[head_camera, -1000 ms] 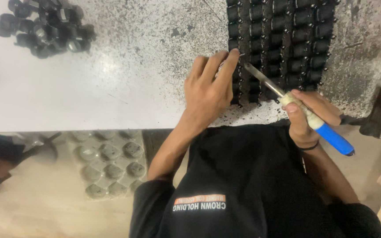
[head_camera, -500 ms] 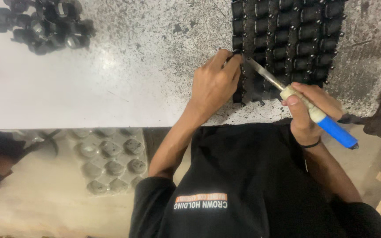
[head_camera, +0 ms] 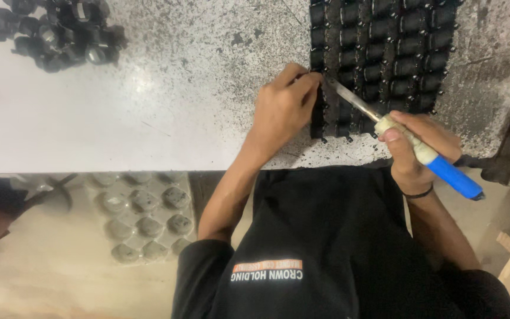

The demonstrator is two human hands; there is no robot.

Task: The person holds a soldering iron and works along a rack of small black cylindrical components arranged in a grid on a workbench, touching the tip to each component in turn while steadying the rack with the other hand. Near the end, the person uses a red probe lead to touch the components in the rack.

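The left hand (head_camera: 281,109) pinches the left edge of the black moulded sheet (head_camera: 379,59), steadying it for the knife (head_camera: 385,127), which the right hand (head_camera: 420,145) clasps in a closed grip. The sheet lies far right on the desk (head_camera: 166,106); bare room stretches leftward.

One head-worn camera supplies the only view; no second view overlaps it. It looks steeply down from above the person, close over the work, with the person's black shirt (head_camera: 326,248) filling the lower frame. The worktop (head_camera: 149,118) spreads beyond the left hand (head_camera: 281,109) toward the top edge. The right hand (head_camera: 420,147) sits right of it, near the frame's right side. The floor (head_camera: 42,277) shows below and left of the hands
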